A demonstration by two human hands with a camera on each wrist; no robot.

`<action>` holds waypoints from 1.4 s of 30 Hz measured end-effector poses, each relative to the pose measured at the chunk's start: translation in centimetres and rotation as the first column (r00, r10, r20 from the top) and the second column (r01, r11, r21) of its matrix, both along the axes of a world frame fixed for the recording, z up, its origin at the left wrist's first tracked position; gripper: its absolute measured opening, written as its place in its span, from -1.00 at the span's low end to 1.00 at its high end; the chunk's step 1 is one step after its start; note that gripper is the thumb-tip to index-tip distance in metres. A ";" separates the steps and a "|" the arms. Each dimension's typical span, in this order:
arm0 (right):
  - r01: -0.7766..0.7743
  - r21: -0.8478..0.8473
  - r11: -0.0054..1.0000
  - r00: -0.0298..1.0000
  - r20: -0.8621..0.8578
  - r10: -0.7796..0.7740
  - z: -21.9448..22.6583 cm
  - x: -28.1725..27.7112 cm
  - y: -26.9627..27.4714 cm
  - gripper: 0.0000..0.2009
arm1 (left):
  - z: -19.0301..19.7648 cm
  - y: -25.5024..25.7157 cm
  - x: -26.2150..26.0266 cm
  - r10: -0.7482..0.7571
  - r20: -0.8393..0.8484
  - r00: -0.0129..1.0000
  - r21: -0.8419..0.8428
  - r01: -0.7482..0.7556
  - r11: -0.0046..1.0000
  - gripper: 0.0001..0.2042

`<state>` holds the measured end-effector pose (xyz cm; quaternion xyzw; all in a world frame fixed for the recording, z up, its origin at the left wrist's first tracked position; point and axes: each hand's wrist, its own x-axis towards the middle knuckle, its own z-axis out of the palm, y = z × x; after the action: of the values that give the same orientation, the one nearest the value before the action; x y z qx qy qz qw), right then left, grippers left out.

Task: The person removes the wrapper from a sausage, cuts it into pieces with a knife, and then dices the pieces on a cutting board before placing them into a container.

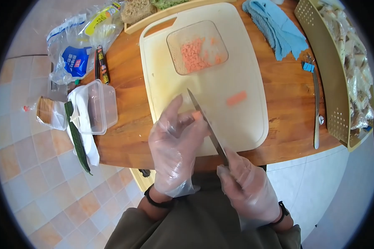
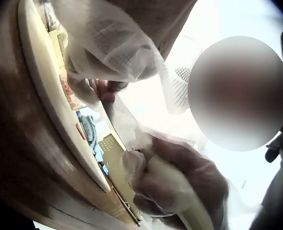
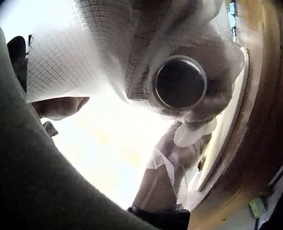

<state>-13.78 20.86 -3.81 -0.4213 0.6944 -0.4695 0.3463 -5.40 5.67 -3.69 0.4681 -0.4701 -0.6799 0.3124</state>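
In the head view, my gloved left hand (image 1: 172,145) pinches a small orange-pink piece of food (image 1: 196,115) at its fingertips. My gloved right hand (image 1: 251,186) grips a kitchen knife (image 1: 217,144) by the handle, whose round butt end (image 3: 181,82) shows in the right wrist view. The blade slants up and left, right beside the held piece, over the near part of the white cutting board (image 1: 245,128). A longer orange-pink stick (image 1: 236,98) lies on the board. Farther back on it stands a clear square container (image 1: 220,37) with small orange-pink dice (image 1: 193,56) inside.
Left of the board are an empty clear box (image 1: 108,108), a cucumber (image 1: 79,141) and plastic packaging (image 1: 77,58). A blue cloth (image 1: 278,29), a metal strip with a blue clip (image 1: 316,103) and a perforated bin (image 1: 326,70) of wrapped items stand to the right.
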 end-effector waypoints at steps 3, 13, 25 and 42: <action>-0.009 -0.011 1.000 1.000 0.021 0.009 0.2 -0.4 0.0 -0.44 | 0.3 0.0 -0.1 0.003 0.033 0.999 -0.035 -0.002 0.999 -0.41; 0.009 0.114 0.993 0.997 -0.079 0.001 0.8 0.6 0.0 -0.44 | 0.1 0.5 0.4 -0.025 -0.138 0.990 -0.041 0.020 0.999 -0.43; 0.045 0.022 0.999 0.998 -0.048 -0.044 0.3 1.3 0.2 -0.39 | -0.1 0.7 0.2 -0.063 -0.037 0.997 -0.036 0.062 0.997 -0.47; 0.181 0.190 0.965 0.929 -0.355 -0.105 1.5 -0.4 0.1 -0.51 | -0.8 -2.1 2.2 -0.125 0.479 0.869 -0.417 0.351 0.839 -0.73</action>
<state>-14.16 20.93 -2.35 -0.4037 0.8203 -0.3339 0.2294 -3.20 3.55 -4.52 0.4483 -0.7402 -0.4507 0.2191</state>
